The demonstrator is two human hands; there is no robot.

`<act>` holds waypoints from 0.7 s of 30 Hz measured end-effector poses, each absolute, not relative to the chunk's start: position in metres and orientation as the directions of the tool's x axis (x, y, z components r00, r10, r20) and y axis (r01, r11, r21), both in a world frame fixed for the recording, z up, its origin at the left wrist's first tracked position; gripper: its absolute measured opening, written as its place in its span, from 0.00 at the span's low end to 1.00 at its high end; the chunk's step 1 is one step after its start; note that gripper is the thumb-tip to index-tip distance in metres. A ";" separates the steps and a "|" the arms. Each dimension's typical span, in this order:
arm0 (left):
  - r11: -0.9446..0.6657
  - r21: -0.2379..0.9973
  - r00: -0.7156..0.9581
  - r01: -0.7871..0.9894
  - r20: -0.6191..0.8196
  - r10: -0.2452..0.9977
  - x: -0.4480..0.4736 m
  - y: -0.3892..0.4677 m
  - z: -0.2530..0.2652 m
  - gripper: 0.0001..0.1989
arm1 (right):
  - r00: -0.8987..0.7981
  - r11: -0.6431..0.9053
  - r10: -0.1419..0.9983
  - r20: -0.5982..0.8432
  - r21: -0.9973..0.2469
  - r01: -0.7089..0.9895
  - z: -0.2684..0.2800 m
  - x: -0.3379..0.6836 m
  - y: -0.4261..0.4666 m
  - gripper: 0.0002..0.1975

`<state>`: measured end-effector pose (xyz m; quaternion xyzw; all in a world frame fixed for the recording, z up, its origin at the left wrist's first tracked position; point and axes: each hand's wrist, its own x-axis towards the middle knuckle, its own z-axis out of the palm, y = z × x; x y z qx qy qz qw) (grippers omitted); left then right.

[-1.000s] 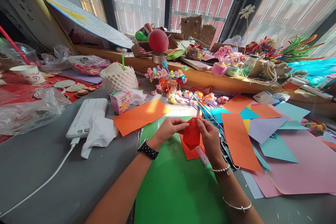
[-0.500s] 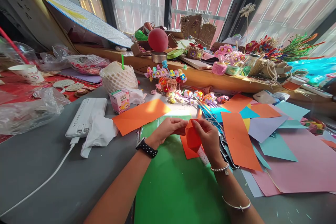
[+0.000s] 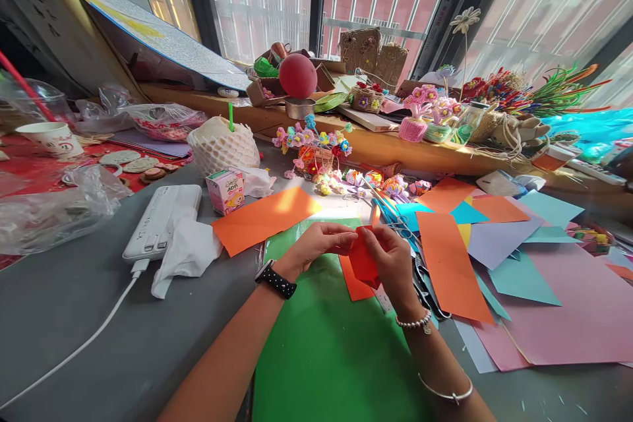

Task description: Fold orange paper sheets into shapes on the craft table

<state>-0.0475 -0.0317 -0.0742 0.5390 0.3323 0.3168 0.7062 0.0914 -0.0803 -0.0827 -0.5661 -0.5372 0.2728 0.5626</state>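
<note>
A small piece of folded orange-red paper is held up between both hands, over a green mat. My left hand pinches its upper left edge, thumb and fingers together. On the other side my right hand grips the same paper, thumb pressed on its face; the fingers behind are hidden. Beneath the folded paper another orange piece lies on the mat, partly covered. Close to my right wrist are a patterned strip, partly hidden, and blue-handled scissors.
Orange sheets and a large pink sheet overlap at the right. Leftward lie a white power bank with a cable, crumpled tissue and a small pink carton. A basket of craft flowers stands behind the mat.
The folded paper has tilted slightly between my fingers and its lower end has shifted a little. Both hands stay in nearly the same place, still gripping it.
</note>
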 end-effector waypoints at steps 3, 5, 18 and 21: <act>0.209 0.974 0.581 -0.083 -0.123 0.804 -0.048 -0.031 -0.075 0.13 | 0.273 0.213 0.915 0.297 -0.930 0.299 -0.083 0.091 -0.080 0.10; 0.208 0.975 0.583 -0.080 -0.124 0.803 -0.048 -0.030 -0.076 0.14 | 0.268 0.215 0.916 0.298 -0.930 0.299 -0.083 0.091 -0.080 0.10; 0.189 0.979 0.587 -0.077 -0.109 0.802 -0.051 -0.030 -0.077 0.16 | 0.262 0.221 0.918 0.298 -0.932 0.288 -0.085 0.091 -0.081 0.10; 0.182 0.981 0.586 -0.069 -0.108 0.803 -0.051 -0.029 -0.077 0.16 | 0.262 0.222 0.918 0.298 -0.933 0.281 -0.084 0.090 -0.081 0.10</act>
